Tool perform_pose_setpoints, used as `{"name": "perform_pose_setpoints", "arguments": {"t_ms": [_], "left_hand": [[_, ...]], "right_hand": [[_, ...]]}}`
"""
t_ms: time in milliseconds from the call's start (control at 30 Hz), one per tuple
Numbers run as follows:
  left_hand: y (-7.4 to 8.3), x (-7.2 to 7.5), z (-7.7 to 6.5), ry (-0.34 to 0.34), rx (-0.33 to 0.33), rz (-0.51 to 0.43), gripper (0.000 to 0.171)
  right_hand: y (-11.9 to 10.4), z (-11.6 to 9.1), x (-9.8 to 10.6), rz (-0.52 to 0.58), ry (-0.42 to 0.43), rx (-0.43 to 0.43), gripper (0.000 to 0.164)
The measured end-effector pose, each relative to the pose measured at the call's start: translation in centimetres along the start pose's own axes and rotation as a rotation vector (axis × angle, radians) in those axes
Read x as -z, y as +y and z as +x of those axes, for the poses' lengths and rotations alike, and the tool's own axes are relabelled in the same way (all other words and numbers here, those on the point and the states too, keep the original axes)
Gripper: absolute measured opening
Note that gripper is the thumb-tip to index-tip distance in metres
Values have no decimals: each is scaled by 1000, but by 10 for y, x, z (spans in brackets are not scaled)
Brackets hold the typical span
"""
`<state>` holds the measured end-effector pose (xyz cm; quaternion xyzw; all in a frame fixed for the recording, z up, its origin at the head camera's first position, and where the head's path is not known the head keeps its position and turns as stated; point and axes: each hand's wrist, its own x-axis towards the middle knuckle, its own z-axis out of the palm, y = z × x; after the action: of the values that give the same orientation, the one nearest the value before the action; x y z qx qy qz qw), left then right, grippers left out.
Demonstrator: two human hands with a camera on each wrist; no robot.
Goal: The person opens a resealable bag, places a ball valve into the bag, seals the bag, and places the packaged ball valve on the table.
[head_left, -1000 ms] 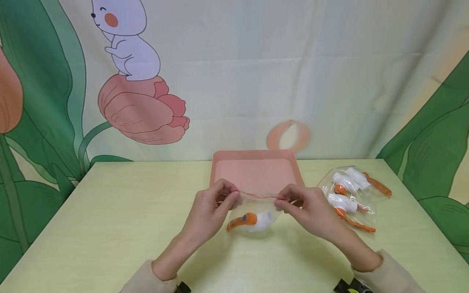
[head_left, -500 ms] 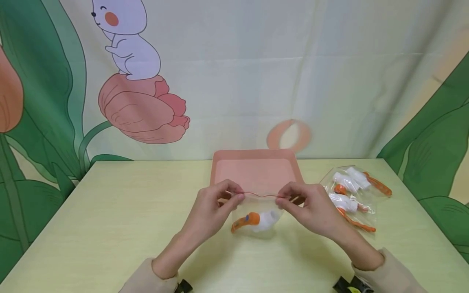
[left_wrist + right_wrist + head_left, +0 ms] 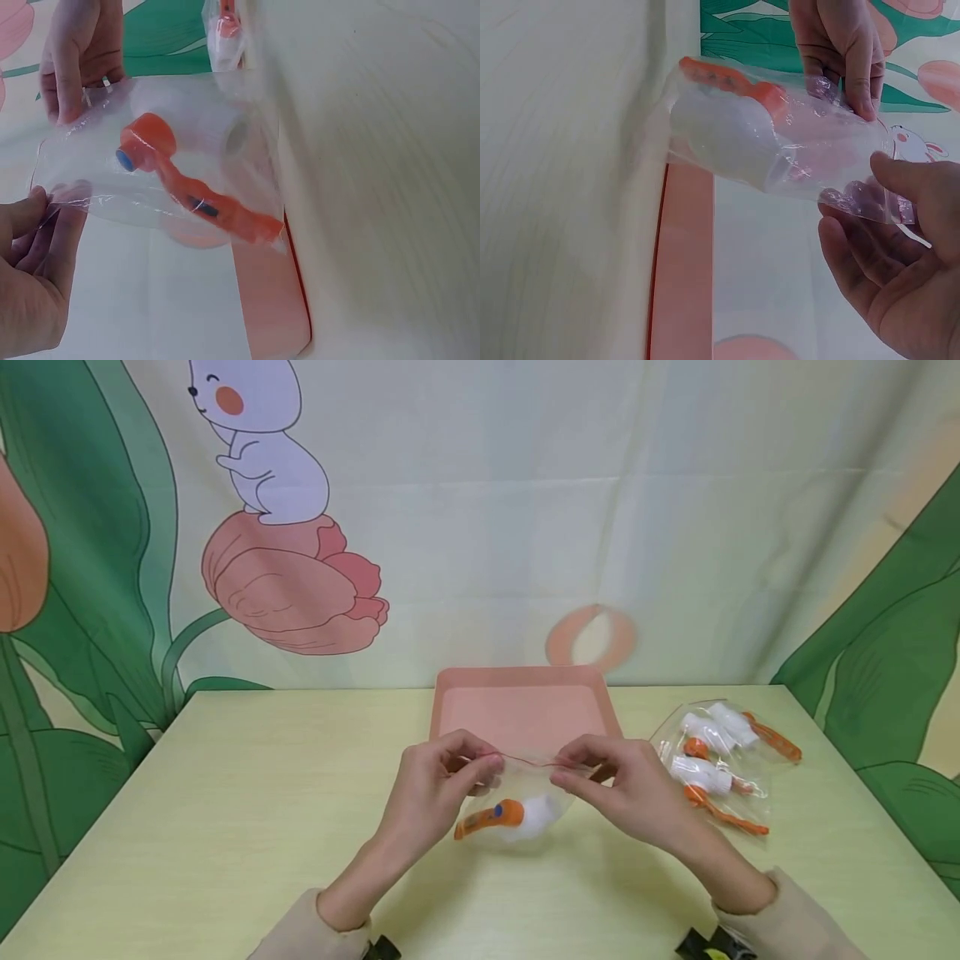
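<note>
A clear zip bag [image 3: 525, 782] with a red line along its top edge hangs between my two hands over the table. My left hand [image 3: 441, 783] pinches the left end of this edge between thumb and fingers. At the other end, my right hand [image 3: 628, 785] pinches the edge in the same way. Inside lies an object with a white rounded body [image 3: 724, 135] and a ridged orange handle [image 3: 214, 206]. A blue spot [image 3: 125, 159] shows on its orange end. The bag hangs with its lower part sagging under the object.
A pink tray [image 3: 525, 706] stands behind the hands, against the printed curtain [image 3: 480, 527]. On the right of the table [image 3: 225, 793] lies another clear bag [image 3: 757, 777] with several white and orange pieces inside.
My right hand has shifted slightly left, closer to my left hand. The bag's contents have swung a little to the right, then back to the left. Both hands keep their pinch on the edge.
</note>
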<state>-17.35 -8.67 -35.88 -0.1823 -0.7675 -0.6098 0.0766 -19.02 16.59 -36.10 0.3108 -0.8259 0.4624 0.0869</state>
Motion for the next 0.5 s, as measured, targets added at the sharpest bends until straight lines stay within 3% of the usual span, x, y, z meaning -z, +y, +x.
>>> {"name": "perform_pose_setpoints", "arguments": {"t_ms": [267,500], "left_hand": [[3,1,-1,-15,16,55,4],[-1,2,0,-69,-44,86,12]], "right_hand": [[-7,3,3,10,23,-1,6],[-11,4,5,11,-6,-7,6]]}}
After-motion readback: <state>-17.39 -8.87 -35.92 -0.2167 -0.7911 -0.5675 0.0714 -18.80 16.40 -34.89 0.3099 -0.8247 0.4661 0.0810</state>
